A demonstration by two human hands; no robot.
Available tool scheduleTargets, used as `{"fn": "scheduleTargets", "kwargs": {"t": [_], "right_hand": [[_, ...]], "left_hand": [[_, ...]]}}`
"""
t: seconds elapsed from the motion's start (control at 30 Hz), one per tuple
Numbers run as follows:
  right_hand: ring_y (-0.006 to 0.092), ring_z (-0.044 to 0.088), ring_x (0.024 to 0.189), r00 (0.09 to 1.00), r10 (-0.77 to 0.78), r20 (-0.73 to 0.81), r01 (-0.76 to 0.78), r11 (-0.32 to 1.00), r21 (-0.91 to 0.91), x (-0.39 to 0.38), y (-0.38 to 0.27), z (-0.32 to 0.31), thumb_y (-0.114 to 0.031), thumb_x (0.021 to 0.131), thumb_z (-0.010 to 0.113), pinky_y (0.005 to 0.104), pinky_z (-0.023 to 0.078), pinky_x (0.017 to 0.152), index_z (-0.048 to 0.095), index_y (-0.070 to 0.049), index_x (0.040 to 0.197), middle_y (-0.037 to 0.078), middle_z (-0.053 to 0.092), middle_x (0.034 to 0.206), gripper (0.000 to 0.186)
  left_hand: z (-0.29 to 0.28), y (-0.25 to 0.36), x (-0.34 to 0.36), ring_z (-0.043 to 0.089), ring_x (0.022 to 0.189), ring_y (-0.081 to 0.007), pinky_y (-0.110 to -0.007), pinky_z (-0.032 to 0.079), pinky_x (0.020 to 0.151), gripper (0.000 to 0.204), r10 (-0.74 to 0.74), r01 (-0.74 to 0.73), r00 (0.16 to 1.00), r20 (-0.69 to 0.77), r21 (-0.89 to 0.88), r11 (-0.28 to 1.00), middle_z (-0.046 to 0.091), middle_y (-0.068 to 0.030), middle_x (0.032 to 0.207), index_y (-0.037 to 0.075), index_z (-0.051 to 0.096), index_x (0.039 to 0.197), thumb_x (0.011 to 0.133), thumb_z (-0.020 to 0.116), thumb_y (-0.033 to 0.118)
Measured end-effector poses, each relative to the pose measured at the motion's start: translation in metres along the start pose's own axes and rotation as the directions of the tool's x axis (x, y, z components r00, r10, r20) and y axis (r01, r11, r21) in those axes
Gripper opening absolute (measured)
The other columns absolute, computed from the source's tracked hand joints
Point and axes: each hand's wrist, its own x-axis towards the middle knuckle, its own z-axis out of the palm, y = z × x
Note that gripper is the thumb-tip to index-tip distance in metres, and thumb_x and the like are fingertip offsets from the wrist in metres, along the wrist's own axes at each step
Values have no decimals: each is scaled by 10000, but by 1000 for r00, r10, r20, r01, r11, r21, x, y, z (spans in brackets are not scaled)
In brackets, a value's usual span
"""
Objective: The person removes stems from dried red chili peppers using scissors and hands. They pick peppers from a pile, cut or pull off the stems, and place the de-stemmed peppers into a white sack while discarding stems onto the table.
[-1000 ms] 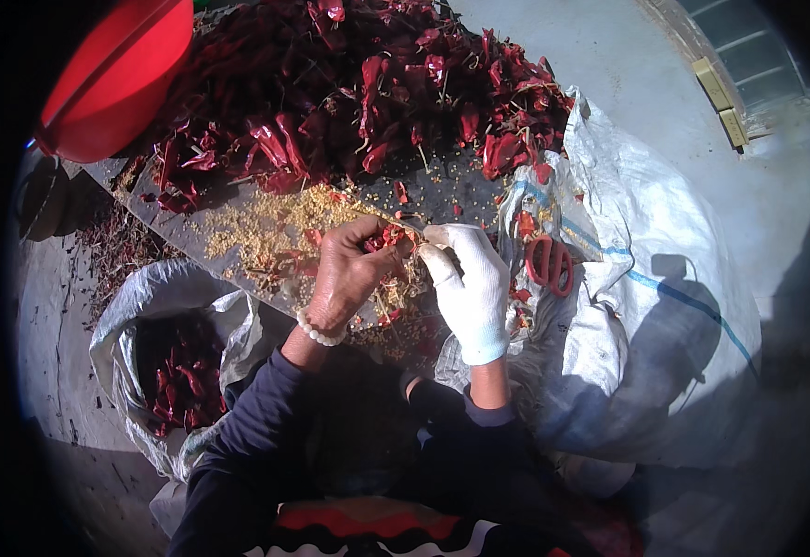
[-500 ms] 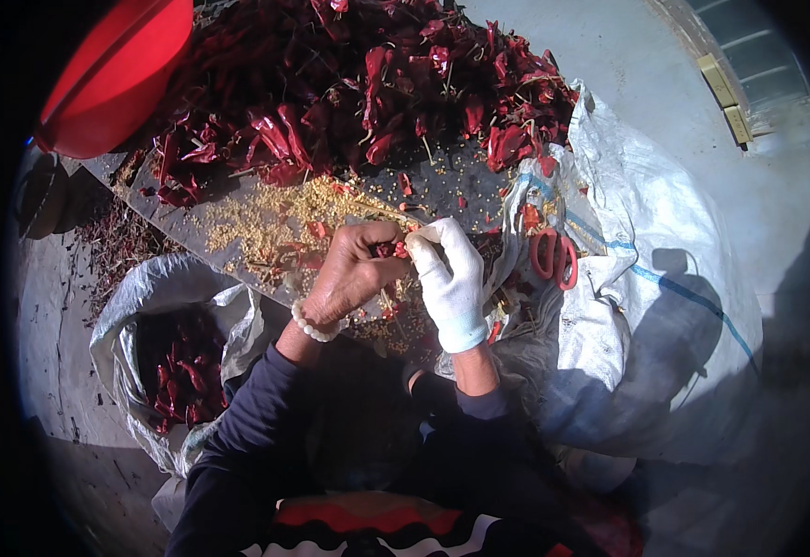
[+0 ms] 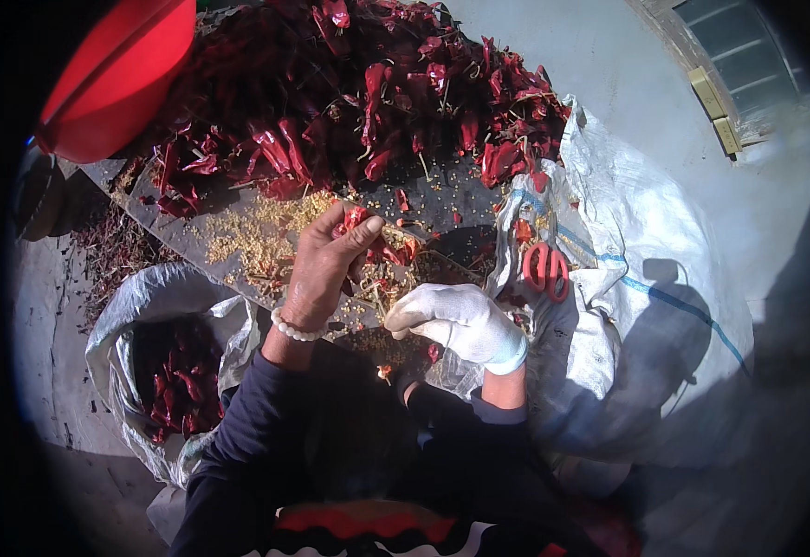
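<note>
Left hand (image 3: 323, 269) grip pinched shut on dried chilli (image 3: 356, 221), pod lying toward 1 o'clock of palm; gloved right hand (image 3: 460, 320) at 4 o'clock, loosely curled, empty; scissors (image 3: 545, 269) nearer right.

A dark flat board (image 3: 442, 200) carries a heap of dried red chili peppers (image 3: 349, 102) along its far edge, and a scatter of pale yellow seeds (image 3: 256, 237) nearer its near edge. A round red plastic basin (image 3: 117, 70) sits at the board's far left corner. A clear plastic bag of chilies (image 3: 168, 371) lies on the floor off the near left. Red-handled scissors (image 3: 544, 269) rest on a white woven sack (image 3: 646, 278) to the right.
</note>
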Motion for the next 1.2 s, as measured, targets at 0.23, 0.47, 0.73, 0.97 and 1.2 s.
{"fn": "scheduleTargets", "kwargs": {"t": [0.23,0.47,0.73,0.97,1.2], "right_hand": [[295,704,948,708,-197,-678,-376,707,-598,93,62,-42,-159,882,748,394,555,844,701,-42,1046,132,725,1029,207],[334,664,963,707,-250,-661,-633,192,-750,141,113,-80,-290,881,719,474,530,810,702,-118,905,127,694,968,174],[314,667,712,685,-172,-708,-485,618,-619,71,56,-23,-227,958,655,401,494,648,674,-69,971,155,682,824,159],[329,659,846,897,-274,-348,-296,216,-931,26,2,-1,-152,909,658,436,531,741,669,-101,996,111,666,897,102],[298,638,810,934,-303,-191,-134,199,-971,11,-10,1,-133,862,690,422,516,698,665,-105,947,74,635,844,93]], "left_hand": [[-20,1,10,626,772,-133,-259,536,660,234,-176,143,984,-31,-458,878,645,-49,926,48,648,1065,1033,626,279],[-10,10,13,702,869,-178,-267,584,623,101,-2,5,1000,7,-485,874,712,-114,1021,57,634,1084,1034,591,133],[3,10,-7,519,694,-29,-192,429,601,123,168,-166,986,7,163,972,619,57,814,22,677,992,935,754,99],[24,-15,-3,634,746,-277,-383,517,658,646,576,-594,763,294,670,445,632,-102,890,130,620,1333,731,853,139],[28,-24,-3,683,753,-302,-392,538,646,344,475,-570,805,356,687,451,665,-89,884,65,697,1041,729,829,124]]}}
